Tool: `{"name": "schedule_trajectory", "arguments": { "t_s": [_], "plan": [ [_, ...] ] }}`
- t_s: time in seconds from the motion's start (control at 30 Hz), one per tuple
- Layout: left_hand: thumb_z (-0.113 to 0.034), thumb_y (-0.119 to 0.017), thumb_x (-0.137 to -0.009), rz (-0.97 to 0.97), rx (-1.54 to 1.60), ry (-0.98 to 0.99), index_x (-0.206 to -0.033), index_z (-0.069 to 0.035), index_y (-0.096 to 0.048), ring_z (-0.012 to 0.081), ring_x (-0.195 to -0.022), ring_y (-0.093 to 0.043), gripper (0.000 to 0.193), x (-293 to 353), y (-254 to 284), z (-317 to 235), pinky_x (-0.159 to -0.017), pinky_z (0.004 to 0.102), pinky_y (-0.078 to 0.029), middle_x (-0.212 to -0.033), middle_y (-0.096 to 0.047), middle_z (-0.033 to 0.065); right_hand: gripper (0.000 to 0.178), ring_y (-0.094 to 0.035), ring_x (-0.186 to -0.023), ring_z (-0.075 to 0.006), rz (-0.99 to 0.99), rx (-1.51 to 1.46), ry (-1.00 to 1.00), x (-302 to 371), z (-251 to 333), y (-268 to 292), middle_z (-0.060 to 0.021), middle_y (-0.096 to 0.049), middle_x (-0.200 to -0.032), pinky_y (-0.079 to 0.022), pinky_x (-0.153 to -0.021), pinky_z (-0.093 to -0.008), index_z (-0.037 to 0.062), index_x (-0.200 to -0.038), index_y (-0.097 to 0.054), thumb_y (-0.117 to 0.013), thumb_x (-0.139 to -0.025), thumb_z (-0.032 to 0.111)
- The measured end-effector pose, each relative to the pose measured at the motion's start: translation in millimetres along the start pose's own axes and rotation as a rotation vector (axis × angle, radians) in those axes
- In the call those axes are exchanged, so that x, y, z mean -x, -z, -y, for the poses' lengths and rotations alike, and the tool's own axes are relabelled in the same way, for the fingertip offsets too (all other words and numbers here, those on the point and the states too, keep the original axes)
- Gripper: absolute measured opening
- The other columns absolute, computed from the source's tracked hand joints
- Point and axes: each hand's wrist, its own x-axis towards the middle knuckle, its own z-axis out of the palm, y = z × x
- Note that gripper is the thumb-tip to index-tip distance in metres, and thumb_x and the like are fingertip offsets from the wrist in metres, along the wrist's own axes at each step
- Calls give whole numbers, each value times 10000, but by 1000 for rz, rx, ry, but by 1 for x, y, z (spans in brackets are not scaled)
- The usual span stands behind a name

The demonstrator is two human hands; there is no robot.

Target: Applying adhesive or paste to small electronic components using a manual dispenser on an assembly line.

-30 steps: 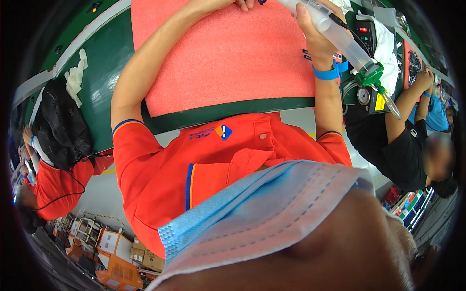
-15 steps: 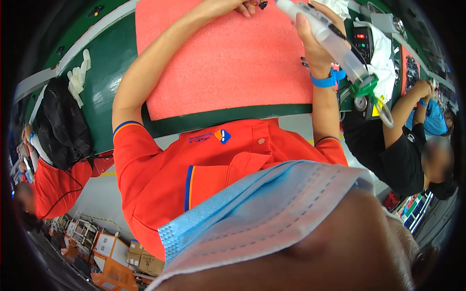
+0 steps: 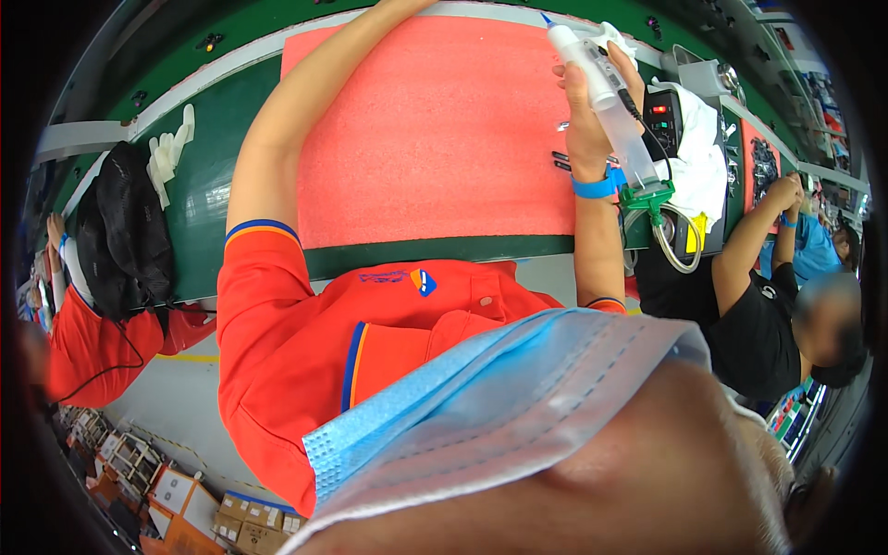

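My right hand (image 3: 585,120) is wrapped round a translucent dispensing syringe (image 3: 631,153), held above the right edge of a pink foam mat (image 3: 435,139). The syringe's blue tip points up and away from me. At its rear end sits a green adapter (image 3: 647,196), from which a clear hose (image 3: 683,259) loops down. A blue wrist strap (image 3: 595,188) circles my right wrist. My left forearm (image 3: 328,74) stretches across the mat's left side to the top edge; the left hand itself is out of view. Small dark parts (image 3: 561,161) lie beside my right wrist.
Right of the syringe stand a black control box (image 3: 661,113) with a red light and a white cloth (image 3: 696,153). A black bag (image 3: 120,231) and pale gloves (image 3: 168,155) lie on the green table (image 3: 215,176) at left. Other people sit on both sides.
My left hand has moved forward out of the picture; earlier it held a small dark piece near the syringe tip. The syringe, still in my right hand, now shows its whole tip.
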Motion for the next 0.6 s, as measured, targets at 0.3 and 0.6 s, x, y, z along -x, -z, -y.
{"name": "schedule_trajectory", "arguments": {
  "t_s": [0.3, 0.6],
  "plan": [
    [-123, -709, -890, 185, 369, 100, -945, -32, -761, 301, -816, -735, 119, -9, -19, -30, -744, 387, -567, -813, -742, 159, 485, -744, -858, -223, -131, -128, -218, 1, 1, -4, -154, -753, -1012, -593, -790, -331, -1, -1210, -694, -878, -819, 220],
    [-130, -724, -864, 82, -73, -127, -971, -73, -760, 340, -1031, -621, 126, -6, -11, -14, -896, 445, -517, -1016, -711, 145, 451, -765, -838, -292, -21, 24, -83, 0, -4, -2, -237, -690, -1100, -663, -714, -360, -58, -1302, -566, -756, -894, -28]
  ]
}}
